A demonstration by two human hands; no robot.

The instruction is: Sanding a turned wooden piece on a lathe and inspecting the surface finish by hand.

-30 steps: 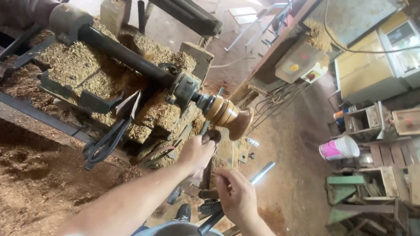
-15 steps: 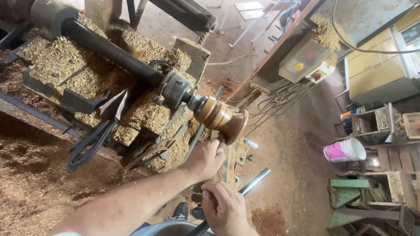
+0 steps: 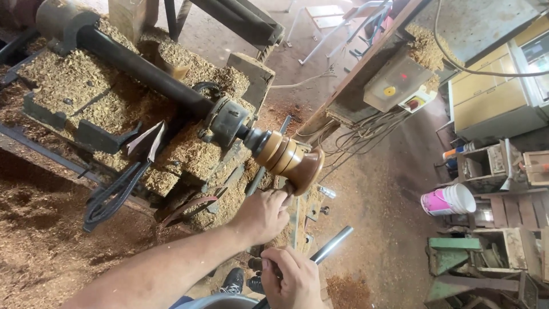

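Observation:
A turned wooden piece (image 3: 290, 158), tan with a darker flared end, sits on the spindle of a wood lathe (image 3: 171, 86). My left hand (image 3: 263, 214) reaches under the flared end, fingers curled on a small dark part just below the wood. Nearer to me, my right hand (image 3: 291, 277) grips the handle of a long tool whose shiny metal shaft (image 3: 331, 245) points up and to the right. The tool's tip is apart from the wood.
Sawdust and shavings (image 3: 68, 80) cover the lathe bed and the floor at left. A switch box (image 3: 394, 86) with loose cables hangs at the right. A white and pink bucket (image 3: 449, 200), wooden crates (image 3: 486, 163) and a green frame (image 3: 452, 252) stand far right.
My left hand has moved up from below to the underside of the flared wood. My right hand slid lower and nearer along the tool handle. The view shifted slightly.

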